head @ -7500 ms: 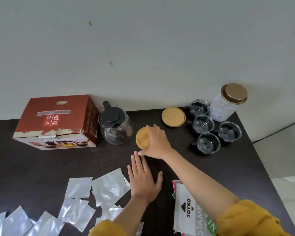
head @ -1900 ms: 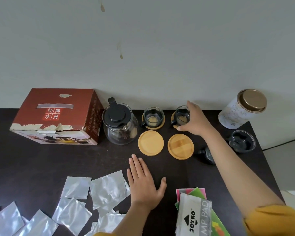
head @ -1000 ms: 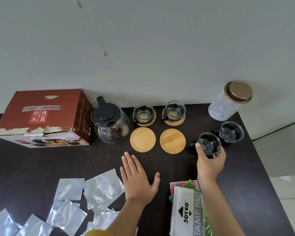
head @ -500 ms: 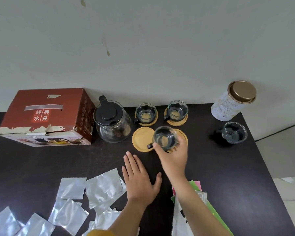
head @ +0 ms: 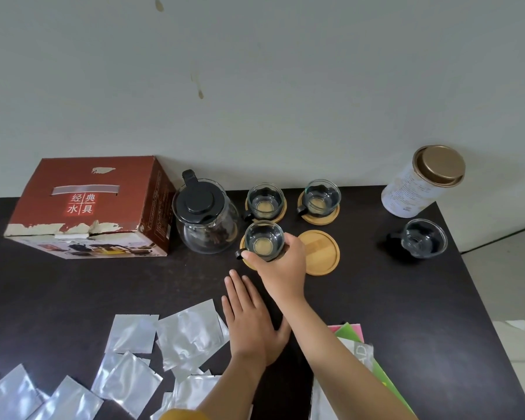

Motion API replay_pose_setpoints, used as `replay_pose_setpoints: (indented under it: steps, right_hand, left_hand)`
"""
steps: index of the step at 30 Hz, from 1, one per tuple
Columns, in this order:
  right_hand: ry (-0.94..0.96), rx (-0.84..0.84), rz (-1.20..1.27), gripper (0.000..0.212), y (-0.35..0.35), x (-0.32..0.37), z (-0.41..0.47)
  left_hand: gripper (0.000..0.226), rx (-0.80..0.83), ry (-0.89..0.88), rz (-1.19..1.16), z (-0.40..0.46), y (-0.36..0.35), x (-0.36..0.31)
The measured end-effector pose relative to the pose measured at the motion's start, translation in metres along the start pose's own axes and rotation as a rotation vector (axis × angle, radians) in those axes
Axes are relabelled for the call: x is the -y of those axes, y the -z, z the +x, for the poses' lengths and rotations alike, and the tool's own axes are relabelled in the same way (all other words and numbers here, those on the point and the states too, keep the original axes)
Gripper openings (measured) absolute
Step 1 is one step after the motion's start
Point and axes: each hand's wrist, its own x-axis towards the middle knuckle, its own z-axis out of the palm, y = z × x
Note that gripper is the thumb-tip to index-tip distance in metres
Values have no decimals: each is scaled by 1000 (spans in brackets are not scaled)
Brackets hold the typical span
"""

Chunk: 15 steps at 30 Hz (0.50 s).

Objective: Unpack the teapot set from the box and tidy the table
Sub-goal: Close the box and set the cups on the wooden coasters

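Surface: dark desk [head: 406,313] against a pale wall; set laid out along the far edge, litter toward the near edge.
Right hand: right hand [head: 281,265] reaching in from the near side, fingers curled round the rim of a glass cup [head: 263,242], thumb at its near-left side.
Cup position: held over the front-left coaster [head: 243,248], mostly hidden beneath it; cannot tell whether the base is touching wood or just above.
Left hand: left hand [head: 249,322] flat on the desk, palm down, fingers straight and slightly spread, holding nothing.
Already placed: two cups [head: 265,200] and [head: 322,195] seated on coasters by the far edge, right of the teapot [head: 205,219].
Still open: bare coaster [head: 319,252] just right of the held cup; last cup [head: 423,242] loose near the right edge, below the tin [head: 422,181].
Step judged: seating the third cup.
Doing it well: lower straight down, centre the base inside the coaster's rim, handle turned left to match the back row; release only once flat.
Watch: teapot close on the left; glass on glass, so no sideways swing. Light coaster likely to skid if pushed.
Remaining: last cup to the bare coaster; box [head: 88,207] at the far-left, foil sachets [head: 188,334] and stamp pad pack [head: 355,359] along the near edge still to clear.
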Motion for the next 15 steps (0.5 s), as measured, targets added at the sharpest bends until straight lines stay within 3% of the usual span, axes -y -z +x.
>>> replay_pose_setpoints:
  steps: [2, 4, 8, 15]
  right_hand:
    - [-41, 2, 36, 88, 6, -1, -2]
    - [-51, -60, 47, 84, 18, -6, -4]
    - [-140, -295, 66, 69, 56, -28, -2]
    - [-322, -688, 116, 79, 123, -66, 28]
  left_hand:
    - [106, -6, 2, 5, 0, 0, 0]
    - [104, -19, -1, 7, 0, 1, 0]
    - [101, -35, -3, 9, -1, 1, 0]
    - [100, -40, 8, -2, -1, 1, -1]
